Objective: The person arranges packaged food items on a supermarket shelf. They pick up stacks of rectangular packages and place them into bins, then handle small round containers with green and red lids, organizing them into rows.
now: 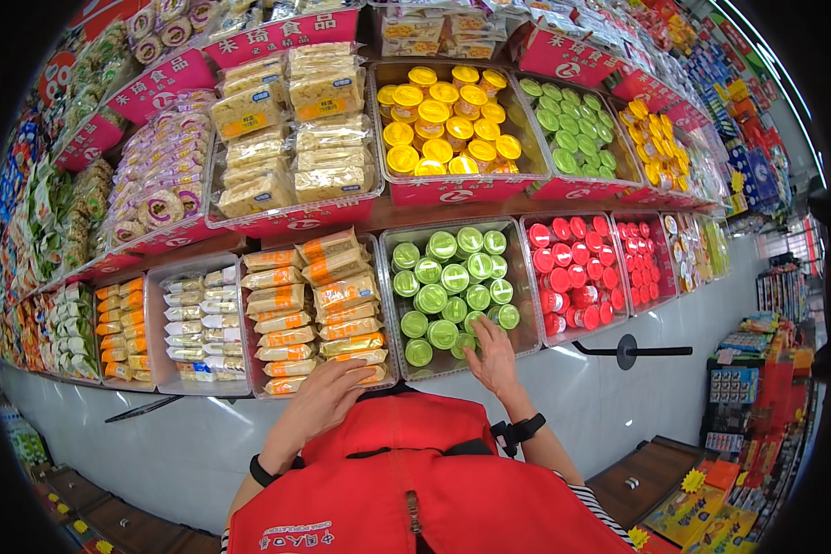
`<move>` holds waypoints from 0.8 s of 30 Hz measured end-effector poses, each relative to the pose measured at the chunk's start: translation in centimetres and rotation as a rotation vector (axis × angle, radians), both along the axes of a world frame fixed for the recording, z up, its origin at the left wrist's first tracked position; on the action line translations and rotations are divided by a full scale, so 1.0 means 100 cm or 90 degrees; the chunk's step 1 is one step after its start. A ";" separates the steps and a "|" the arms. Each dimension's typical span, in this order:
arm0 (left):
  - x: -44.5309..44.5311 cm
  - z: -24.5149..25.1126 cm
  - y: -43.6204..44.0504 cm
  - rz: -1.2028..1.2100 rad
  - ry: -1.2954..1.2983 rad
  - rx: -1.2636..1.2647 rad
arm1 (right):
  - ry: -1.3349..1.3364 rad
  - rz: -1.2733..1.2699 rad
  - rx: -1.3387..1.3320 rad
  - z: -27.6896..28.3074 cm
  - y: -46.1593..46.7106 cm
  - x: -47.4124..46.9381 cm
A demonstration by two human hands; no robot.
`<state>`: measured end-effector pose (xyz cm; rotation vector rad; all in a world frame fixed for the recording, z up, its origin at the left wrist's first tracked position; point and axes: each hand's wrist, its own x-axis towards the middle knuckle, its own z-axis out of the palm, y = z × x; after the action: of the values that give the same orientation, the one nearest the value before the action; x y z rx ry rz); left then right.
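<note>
My left hand [331,393] lies over the front edge of a clear plastic bin [396,367], fingers stretched across the lowest packs. That bin holds tan-and-orange wrapped snack packs [277,299] stacked in two columns. Just to the right, my right hand [493,359] reaches over the front of another clear bin [526,331]. Its fingers are slightly spread at the green-lidded jars [455,277], and the fingertips are at or just above a lid near the front. Nothing is visibly held in either hand; the undersides of the fingers are hidden.
Red-lidded jars [576,273] fill the bin to the right. White-wrapped packs [201,325] sit in a bin to the left. On the tier above are yellow-lidded cups [433,111] and rice-cake packs [325,90]. A black metal arm with a disc [625,352] juts out below the bins.
</note>
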<state>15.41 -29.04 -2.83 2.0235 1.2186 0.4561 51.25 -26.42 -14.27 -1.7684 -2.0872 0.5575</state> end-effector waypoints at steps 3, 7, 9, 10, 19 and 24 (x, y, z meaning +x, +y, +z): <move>0.008 -0.016 0.008 -0.056 -0.047 0.011 | -0.026 -0.031 0.022 -0.006 -0.001 -0.004; 0.023 -0.042 0.016 -0.136 -0.118 0.006 | -0.052 -0.082 0.011 -0.011 0.003 -0.009; 0.031 -0.051 0.016 -0.163 -0.142 -0.012 | -0.065 -0.076 0.006 -0.009 0.003 -0.008; 0.035 -0.055 0.016 -0.182 -0.128 -0.036 | -0.078 -0.073 0.008 -0.009 0.004 -0.008; 0.045 -0.072 0.039 0.097 0.037 0.224 | -0.059 -0.022 0.001 -0.005 0.006 -0.003; 0.051 -0.100 0.092 0.300 0.183 0.262 | 0.025 0.105 -0.077 -0.001 0.018 0.034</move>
<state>20.50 -19.82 -12.87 2.1847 1.9254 0.7046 54.69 -24.59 -14.36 -1.6429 -2.2279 0.7724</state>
